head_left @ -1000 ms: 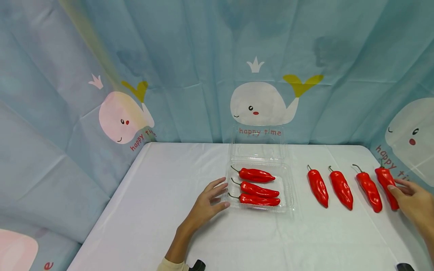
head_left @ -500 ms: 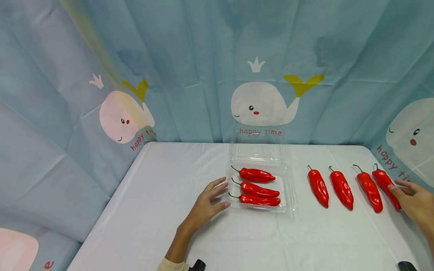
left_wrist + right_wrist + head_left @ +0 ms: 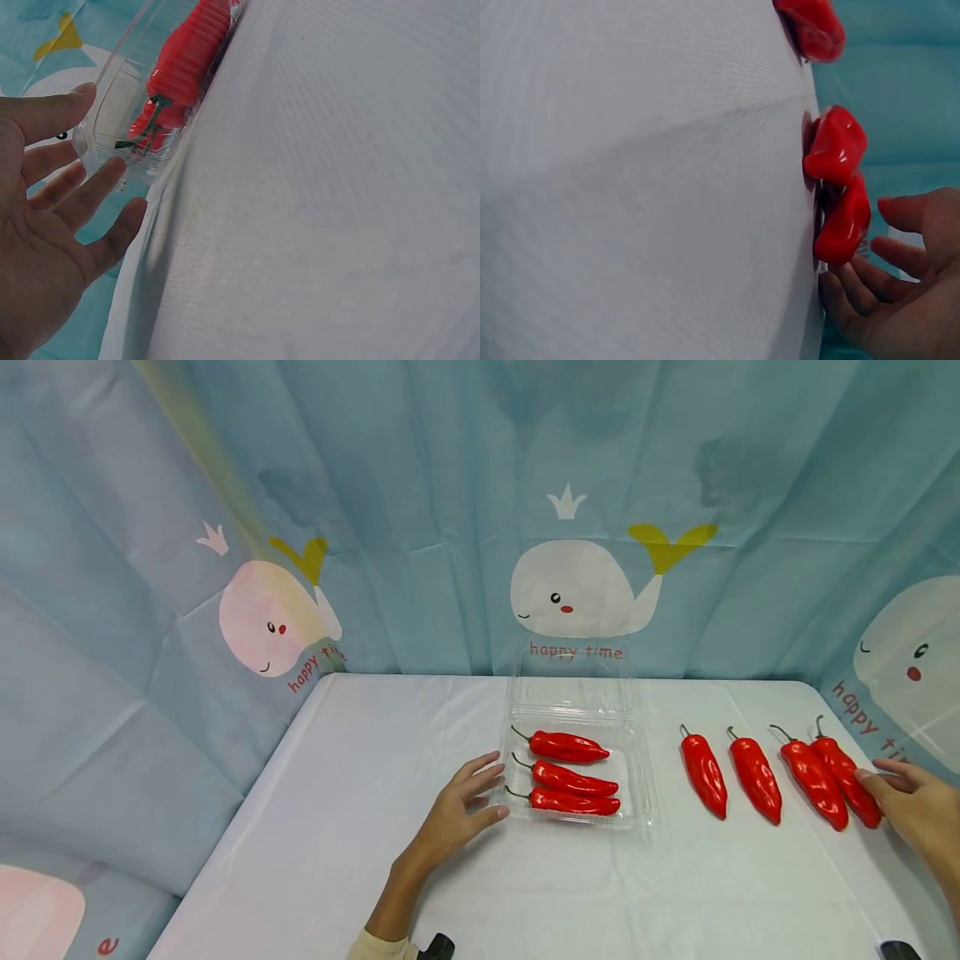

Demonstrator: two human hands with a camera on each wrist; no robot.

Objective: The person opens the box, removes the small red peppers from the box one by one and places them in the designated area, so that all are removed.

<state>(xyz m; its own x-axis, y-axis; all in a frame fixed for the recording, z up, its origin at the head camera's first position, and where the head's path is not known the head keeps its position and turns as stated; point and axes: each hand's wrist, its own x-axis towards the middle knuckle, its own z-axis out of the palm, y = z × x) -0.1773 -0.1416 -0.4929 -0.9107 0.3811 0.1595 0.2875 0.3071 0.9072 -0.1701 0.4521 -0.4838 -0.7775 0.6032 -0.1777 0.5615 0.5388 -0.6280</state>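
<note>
The rightmost pepper [image 3: 847, 781] lies on the surface [image 3: 675, 893] just left of your nearer right hand [image 3: 911, 800], long axis running away from you; that hand is relaxed, not gripping, and your left hand [image 3: 452, 812] is spread, empty, beside the clear container [image 3: 636, 777]

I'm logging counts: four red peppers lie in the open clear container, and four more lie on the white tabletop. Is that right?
Not quite: the head view shows three red peppers in the open clear container, not four. Four more peppers do lie on the white tabletop.
</note>
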